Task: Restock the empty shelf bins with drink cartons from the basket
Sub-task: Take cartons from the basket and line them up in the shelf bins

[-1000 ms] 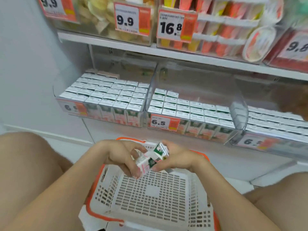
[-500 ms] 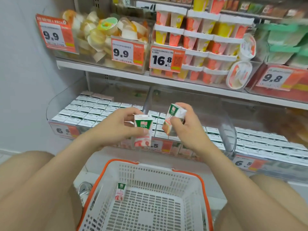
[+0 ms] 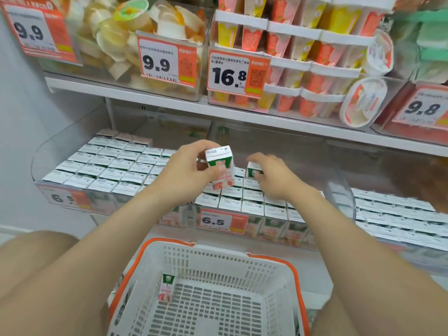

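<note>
The left hand (image 3: pixel 186 177) grips a carton (image 3: pixel 221 173) between thumb and fingers. It is a small rectangular box of glossy card with a white top, a green band and a pink lower half, and it leans a little just above the packed rows. To the right of that hand, the right hand (image 3: pixel 275 177) curls its fingers over a second carton (image 3: pixel 252 169). It holds the carton by the top, low among the rows, and only a green and white corner shows. The hand is slightly blurred.

Both hands are over a clear bin (image 3: pixel 341 190) of smooth plastic with a curved side wall. Flat white carton tops fill its front rows in a tight grid. An orange and white tag (image 3: pixel 224 220) reading 6.5 sits on the front wall, below the hands.

Nearer the body, beneath both forearms, stands a basket (image 3: pixel 286 263) of white slotted plastic with an orange rim. A third carton (image 3: pixel 166 287) leans upright against its left inner wall. Left of the left hand, another bin (image 3: pixel 38 161) is packed with the same tops.
</note>
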A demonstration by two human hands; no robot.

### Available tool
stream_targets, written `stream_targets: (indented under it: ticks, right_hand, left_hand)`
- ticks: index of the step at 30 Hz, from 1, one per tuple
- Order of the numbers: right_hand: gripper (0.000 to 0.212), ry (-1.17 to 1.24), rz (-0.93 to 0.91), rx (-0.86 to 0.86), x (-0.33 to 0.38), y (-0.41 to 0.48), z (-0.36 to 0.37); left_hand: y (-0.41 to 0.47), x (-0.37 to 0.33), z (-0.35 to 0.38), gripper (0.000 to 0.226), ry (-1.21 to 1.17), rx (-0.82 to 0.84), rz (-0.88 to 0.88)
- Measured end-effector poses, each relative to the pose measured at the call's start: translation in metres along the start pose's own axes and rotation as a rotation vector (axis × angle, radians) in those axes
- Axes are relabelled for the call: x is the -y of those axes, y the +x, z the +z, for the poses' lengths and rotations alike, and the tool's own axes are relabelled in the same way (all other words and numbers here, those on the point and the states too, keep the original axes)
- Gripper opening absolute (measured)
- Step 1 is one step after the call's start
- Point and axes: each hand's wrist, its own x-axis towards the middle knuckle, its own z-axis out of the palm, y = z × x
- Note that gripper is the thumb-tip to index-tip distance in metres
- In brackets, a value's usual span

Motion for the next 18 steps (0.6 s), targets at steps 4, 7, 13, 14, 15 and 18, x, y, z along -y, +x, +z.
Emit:
stream_targets:
  ticks: [4, 7, 13, 14, 15, 18]
  right_hand:
    - [0.058, 0.028, 0.088, 0.146, 0.006, 0.005, -0.002]
    - [0.054, -0.068, 0.123, 0.124, 0.015, -0.002, -0.006]
    - [0.046, 0.591, -0.198, -0.297, 0.091, -0.041, -0.011]
    - [0.05, 0.708, -0.242, -0.237, 0.102, -0.051, -0.011]
    - [0.053, 0.747, -0.282, -0.182, 0.109, -0.06, -0.009]
    - [0.054, 0.7, -0.364, -0.159, 0.121, -0.075, 0.001]
  left_hand:
    - [-0.001, 0.004, -0.004, 0.028, -0.014, -0.035, -0.013]
    - [-0.004, 0.004, -0.009, 0.025, -0.047, -0.067, -0.055]
    - [-0.015, 0.0, -0.023, 0.022, -0.135, -0.06, -0.068]
    - [-0.017, -0.002, -0.027, 0.022, -0.142, -0.047, -0.059]
    - [-0.02, -0.003, -0.03, 0.022, -0.155, -0.032, -0.055]
    - [-0.028, -0.005, -0.044, 0.024, -0.146, -0.012, -0.048]
